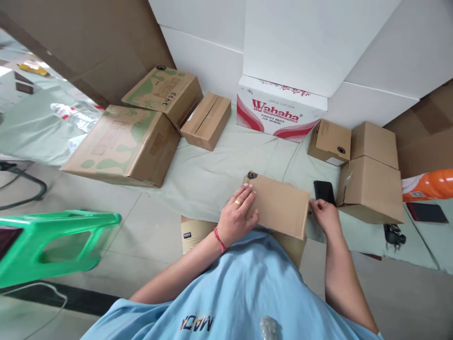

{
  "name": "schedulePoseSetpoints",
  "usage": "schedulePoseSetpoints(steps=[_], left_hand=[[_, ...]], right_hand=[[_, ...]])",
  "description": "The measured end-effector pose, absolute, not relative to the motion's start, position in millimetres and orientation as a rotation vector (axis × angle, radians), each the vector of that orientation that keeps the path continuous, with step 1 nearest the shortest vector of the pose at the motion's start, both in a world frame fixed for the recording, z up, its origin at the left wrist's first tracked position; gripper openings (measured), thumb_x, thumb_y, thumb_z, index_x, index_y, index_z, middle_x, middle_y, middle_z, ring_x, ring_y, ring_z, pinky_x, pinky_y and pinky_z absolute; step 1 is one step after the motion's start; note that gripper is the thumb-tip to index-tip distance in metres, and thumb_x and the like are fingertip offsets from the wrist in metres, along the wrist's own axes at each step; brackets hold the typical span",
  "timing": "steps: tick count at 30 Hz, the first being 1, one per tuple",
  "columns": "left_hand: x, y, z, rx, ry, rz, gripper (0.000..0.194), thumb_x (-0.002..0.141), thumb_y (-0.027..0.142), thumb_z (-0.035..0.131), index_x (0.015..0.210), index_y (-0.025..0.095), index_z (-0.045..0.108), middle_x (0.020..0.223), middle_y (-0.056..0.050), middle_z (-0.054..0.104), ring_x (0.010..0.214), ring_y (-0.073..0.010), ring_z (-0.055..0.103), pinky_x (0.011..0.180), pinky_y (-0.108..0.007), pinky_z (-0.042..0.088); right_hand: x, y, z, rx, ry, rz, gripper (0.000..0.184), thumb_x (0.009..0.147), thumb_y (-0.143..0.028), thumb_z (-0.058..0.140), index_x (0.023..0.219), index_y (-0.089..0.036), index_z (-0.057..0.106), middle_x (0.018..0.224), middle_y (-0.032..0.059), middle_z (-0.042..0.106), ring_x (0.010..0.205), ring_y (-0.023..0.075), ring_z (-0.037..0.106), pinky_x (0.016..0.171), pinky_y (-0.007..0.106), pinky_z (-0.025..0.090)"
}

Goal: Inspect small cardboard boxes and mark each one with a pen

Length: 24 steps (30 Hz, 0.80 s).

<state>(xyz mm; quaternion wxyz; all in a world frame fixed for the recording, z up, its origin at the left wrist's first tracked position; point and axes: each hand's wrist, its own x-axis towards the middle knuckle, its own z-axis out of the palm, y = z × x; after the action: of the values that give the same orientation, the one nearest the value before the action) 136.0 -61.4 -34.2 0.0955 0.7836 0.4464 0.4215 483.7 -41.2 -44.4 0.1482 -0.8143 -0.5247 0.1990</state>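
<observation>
There are two hands (238, 215), two green-printed boxes (118, 141), one Wahaha box (278, 108), one stool (21, 255).

Rests the left hand (238, 213) flat on the left part of a brown cardboard box (279, 205) at the near edge of a pale green cloth (198, 165); holds the right hand (324, 215) pinched at its right end, near a black smartphone (322, 190). Faces a Wahaha purified-water carton (279, 113).

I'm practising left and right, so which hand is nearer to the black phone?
Right. The right hand is close to the phone, on its near side, by the right end of the box. The left hand is farther away, on the box's left part.
</observation>
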Motion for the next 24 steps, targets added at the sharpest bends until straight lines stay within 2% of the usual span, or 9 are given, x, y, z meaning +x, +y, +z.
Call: schedulePoseSetpoints(steps=[3,6,9,11,13,16,21,24], left_hand=[[123.7,-68.8,-29.3,2.362,1.380,1.191,0.061,0.101,0.023,0.065,0.160,0.022,0.051,0.152,-0.016,0.066,0.148,-0.0354,0.060,0.116,-0.055,0.060],[107.1,-76.6,-23.5,2.402,1.412,1.085,0.067,0.102,0.039,0.070,0.164,0.025,0.048,0.154,-0.015,0.066,0.146,-0.0374,0.061,0.116,-0.056,0.060],[94.5,-82.7,-20.1,2.461,1.334,0.965,0.084,0.099,0.056,0.072,0.168,0.022,0.040,0.161,-0.019,0.059,0.151,-0.0424,0.054,0.119,-0.062,0.055],[91.3,-85.5,-19.6,2.494,1.284,0.921,0.090,0.098,0.056,0.073,0.171,0.020,0.035,0.164,-0.022,0.054,0.154,-0.0448,0.050,0.119,-0.064,0.054],[91.9,-87.5,-19.9,2.501,1.276,0.918,0.088,0.097,0.048,0.074,0.171,0.019,0.034,0.165,-0.024,0.052,0.155,-0.0453,0.048,0.119,-0.064,0.054],[97.1,-89.1,-21.6,2.489,1.293,0.954,0.083,0.097,0.040,0.075,0.169,0.020,0.037,0.163,-0.023,0.053,0.154,-0.0438,0.049,0.118,-0.062,0.055],[110.1,-87.7,-28.8,2.451,1.325,1.029,0.082,0.098,0.044,0.075,0.168,0.024,0.038,0.161,-0.021,0.055,0.151,-0.0435,0.051,0.117,-0.063,0.056],[119.6,-85.1,-34.5,2.426,1.333,1.075,0.082,0.098,0.045,0.075,0.167,0.023,0.038,0.160,-0.023,0.054,0.151,-0.0443,0.051,0.118,-0.065,0.054]], right_hand=[[488.0,-52.5,-43.0,-2.435,-1.440,0.347,0.041,0.093,-0.048,0.054,0.108,-0.016,0.075,0.104,0.0169,0.075,0.096,0.0317,0.065,0.083,0.041,0.048],[488.3,-63.3,-42.1,-2.528,-1.486,0.144,0.062,0.098,-0.047,0.054,0.144,-0.007,0.063,0.139,0.0310,0.064,0.128,0.0443,0.054,0.099,0.053,0.046],[482.3,-71.4,-45.1,-2.637,-1.611,0.121,0.076,0.101,-0.050,0.055,0.160,-0.004,0.047,0.153,0.0341,0.054,0.133,0.0501,0.052,0.101,0.059,0.047],[476.9,-73.3,-47.6,-2.672,-1.618,0.154,0.076,0.102,-0.050,0.054,0.163,-0.004,0.043,0.160,0.0340,0.048,0.135,0.0511,0.053,0.101,0.059,0.049],[472.9,-72.6,-49.1,-2.691,-1.575,0.155,0.076,0.103,-0.048,0.054,0.163,-0.003,0.042,0.160,0.0352,0.045,0.135,0.0517,0.054,0.101,0.060,0.049],[472.9,-70.2,-49.4,-2.752,-1.474,0.163,0.081,0.100,-0.053,0.059,0.158,0.001,0.044,0.149,0.0384,0.052,0.130,0.0525,0.057,0.100,0.060,0.051],[486.1,-70.3,-51.8,-2.827,-1.336,0.281,0.088,0.090,-0.067,0.069,0.139,0.005,0.058,0.136,0.0402,0.057,0.130,0.0551,0.055,0.104,0.059,0.048],[492.7,-71.0,-54.4,-2.800,-1.299,0.313,0.092,0.086,-0.070,0.070,0.141,0.003,0.058,0.139,0.0389,0.057,0.133,0.0548,0.053,0.108,0.059,0.045]])
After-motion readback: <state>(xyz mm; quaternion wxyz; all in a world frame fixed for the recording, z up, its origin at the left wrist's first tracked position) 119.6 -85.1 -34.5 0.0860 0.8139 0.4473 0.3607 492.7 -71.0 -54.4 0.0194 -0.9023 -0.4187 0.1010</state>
